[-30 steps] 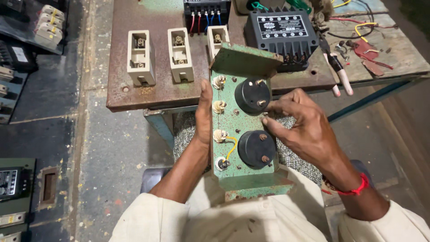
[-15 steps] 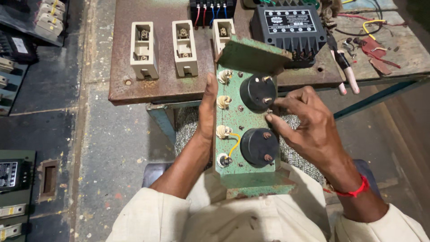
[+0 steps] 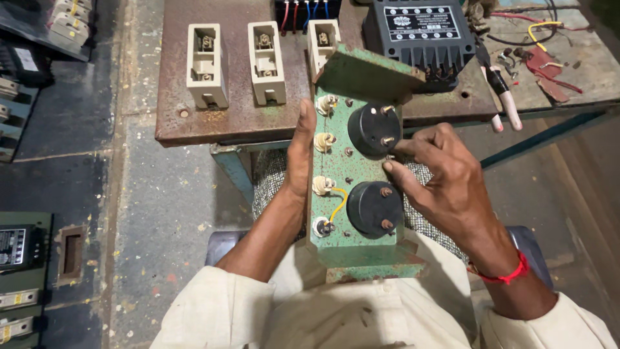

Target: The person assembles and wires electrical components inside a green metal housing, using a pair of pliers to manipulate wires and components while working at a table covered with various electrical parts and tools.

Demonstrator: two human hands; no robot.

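Green panel [image 3: 354,187] propped upright on lap, long axis running near to far, far end leaning on rusty table [image 3: 232,123]. Left hand [image 3: 298,155] flat along left edge, clasping panel. Right hand [image 3: 445,181] at right edge, fingertips [image 3: 389,167] pinched narrow between upper gauge back [image 3: 373,128] and lower gauge back [image 3: 373,208]; held item too small to tell. Right hand nearer the gauges. Black box [image 3: 421,32] far right on table.

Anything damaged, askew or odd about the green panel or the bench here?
Yes. The green panel is worn, with chipped, rust-spotted paint. The steel bench top is heavily rusted, and loose wire scraps litter its right end.
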